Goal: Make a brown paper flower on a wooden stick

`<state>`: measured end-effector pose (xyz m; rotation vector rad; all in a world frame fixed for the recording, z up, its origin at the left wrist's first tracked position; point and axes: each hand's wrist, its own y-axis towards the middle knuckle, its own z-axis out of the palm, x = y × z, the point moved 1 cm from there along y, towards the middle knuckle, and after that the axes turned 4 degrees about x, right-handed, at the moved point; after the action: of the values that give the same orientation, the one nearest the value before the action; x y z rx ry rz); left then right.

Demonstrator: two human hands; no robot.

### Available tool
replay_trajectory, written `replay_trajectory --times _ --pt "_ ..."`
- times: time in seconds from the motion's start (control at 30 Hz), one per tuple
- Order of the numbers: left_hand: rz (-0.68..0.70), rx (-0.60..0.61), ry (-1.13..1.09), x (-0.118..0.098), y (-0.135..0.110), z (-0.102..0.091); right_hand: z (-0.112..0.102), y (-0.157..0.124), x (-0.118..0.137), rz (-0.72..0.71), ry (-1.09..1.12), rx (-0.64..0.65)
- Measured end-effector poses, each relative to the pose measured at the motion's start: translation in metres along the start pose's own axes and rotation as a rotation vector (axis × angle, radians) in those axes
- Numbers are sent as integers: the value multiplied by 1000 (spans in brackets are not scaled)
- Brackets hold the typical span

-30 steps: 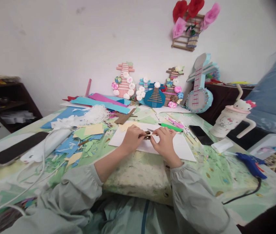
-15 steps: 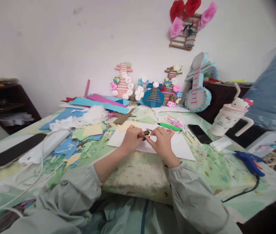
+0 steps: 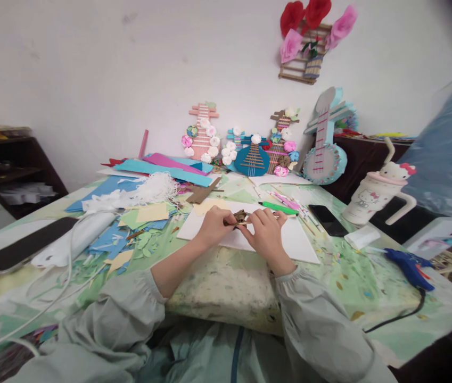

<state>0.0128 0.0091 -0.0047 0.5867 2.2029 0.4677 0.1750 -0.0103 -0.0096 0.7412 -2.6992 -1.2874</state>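
Over a white sheet (image 3: 300,247), my left hand (image 3: 213,227) and my right hand (image 3: 268,234) are close together with the fingertips nearly meeting. Between them is a small curled piece of brown paper (image 3: 240,216). My left thumb and fingers pinch its near side. A thin light stick, partly covered by the fingers, lies in my right hand's pinch, its pale end showing above the knuckles. How far the paper wraps round the stick is hidden. A green marker (image 3: 277,207) lies just beyond my right hand.
Paper scraps (image 3: 149,239), white string (image 3: 156,189) and a long black phone-like device (image 3: 28,244) are on the left. To the right are a phone (image 3: 327,219), a tumbler (image 3: 371,199) and a blue glue gun (image 3: 409,266). Decorated paper instruments (image 3: 252,159) stand against the wall.
More of the brown paper shows between my fingertips, spread a little wider above them. Both hands stay in almost the same place.
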Motion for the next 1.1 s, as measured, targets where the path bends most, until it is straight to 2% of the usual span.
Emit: replay_trajectory --times 0.2,0.43,0.6,0.77,0.9,1.1 --pt "-16 2 -16 1 -1 1 3 0 0 5 17 25" --pt "17 -23 112 -3 -2 1 3 2 0 17 13 57" --pt "127 -62 219 -3 -5 6 4 1 -1 40 -9 43" --pt "204 -52 361 -9 -9 10 4 1 -2 53 -44 30" --pt "163 -15 335 -10 -8 9 1 1 1 31 -58 22" --pt "14 14 96 -4 -2 2 -4 0 6 -68 -74 34"
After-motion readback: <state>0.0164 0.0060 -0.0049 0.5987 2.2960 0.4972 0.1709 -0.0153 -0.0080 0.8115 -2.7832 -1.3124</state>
